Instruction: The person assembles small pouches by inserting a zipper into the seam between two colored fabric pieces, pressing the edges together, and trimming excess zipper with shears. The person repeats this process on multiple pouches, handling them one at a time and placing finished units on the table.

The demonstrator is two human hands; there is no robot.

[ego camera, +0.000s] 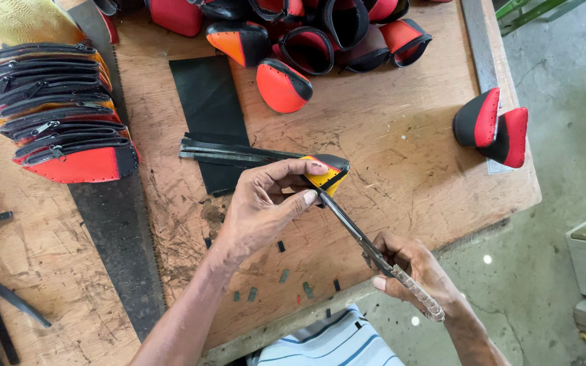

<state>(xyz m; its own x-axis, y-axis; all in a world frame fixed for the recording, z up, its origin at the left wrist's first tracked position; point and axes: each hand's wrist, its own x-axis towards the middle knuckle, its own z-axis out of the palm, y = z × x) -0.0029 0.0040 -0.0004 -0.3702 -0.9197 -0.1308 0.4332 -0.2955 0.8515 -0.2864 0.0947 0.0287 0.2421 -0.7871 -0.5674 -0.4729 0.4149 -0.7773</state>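
Scissors (367, 245) sit clenched in the right hand (415, 271), blades angled up to a small yellow-and-black pouch (327, 172) pinched between the fingers of the left hand (262, 207) above the wooden table (401, 156). Just behind it lie zipper strips (225, 152) on a black sheet (210, 108). Farther left, a stack of zippered pouches (59, 108); more red-and-black pieces (306, 41) heap along the far edge.

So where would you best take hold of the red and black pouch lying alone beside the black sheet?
Probably across the red and black pouch at its rounded middle, fingers coming from above: it lies alone on the wooden table, domed side up, with bare wood beside it.
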